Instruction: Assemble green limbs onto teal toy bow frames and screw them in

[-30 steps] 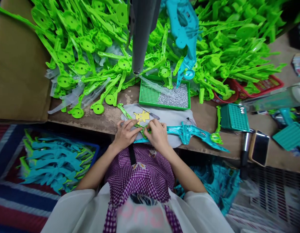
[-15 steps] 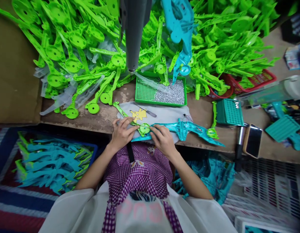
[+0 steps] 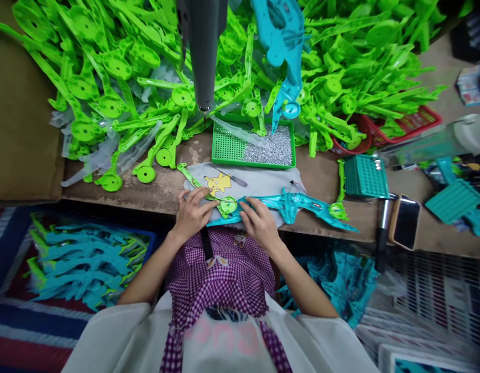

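Note:
A teal bow-shaped plastic part lies along the table's front edge on a pale cloth. On its left end rests a lime green plastic arm with a round disc. What looks like a thin wire crosses that disc between my fingertips. My left hand is closed at the disc's left side, seemingly pinching the wire. From the right, my right hand pinches close to the disc, over the teal part. Fine wires with a dark tip show farther right. A small screwdriver lies beyond my hands.
A green tray with many small silvery screws stands ahead. A grey hanging power driver points down above the table. Lime green parts heap behind. A teal basket and a phone are at right; a filled crate sits lower left.
The view has shifted slightly, moving everything a little to the left. My hands keep nearly the same place at the disc, and the thin line across it shows more clearly now.

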Motion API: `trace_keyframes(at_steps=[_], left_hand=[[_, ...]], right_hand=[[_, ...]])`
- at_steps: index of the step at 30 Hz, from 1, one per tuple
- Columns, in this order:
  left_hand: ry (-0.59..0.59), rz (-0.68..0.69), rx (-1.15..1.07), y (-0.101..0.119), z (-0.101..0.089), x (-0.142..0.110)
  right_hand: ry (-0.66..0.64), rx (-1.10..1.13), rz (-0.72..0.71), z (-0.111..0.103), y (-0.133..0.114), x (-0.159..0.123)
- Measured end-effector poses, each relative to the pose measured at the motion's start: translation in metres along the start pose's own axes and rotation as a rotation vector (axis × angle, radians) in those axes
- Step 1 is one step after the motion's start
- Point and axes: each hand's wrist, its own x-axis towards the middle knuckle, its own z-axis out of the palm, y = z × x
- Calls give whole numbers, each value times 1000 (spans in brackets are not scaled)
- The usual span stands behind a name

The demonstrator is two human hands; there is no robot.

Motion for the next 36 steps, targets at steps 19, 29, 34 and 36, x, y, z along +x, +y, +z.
trace_keyframes(at_steps=[19,29,34,36], left_hand=[[114,-170,-143,-2,-8,-4],[628,-691,-143,-70,-60,58],[729,-686,-248,-70,-45,99],[632,-604,-240,-58,-35,99]], right_hand=[[248,-70,85,-9,1,-10],[188,-100,-118,4,-10,-6],[189,-113,-50,-5,-8,1],[215,-110,-4,-17,-4,16]])
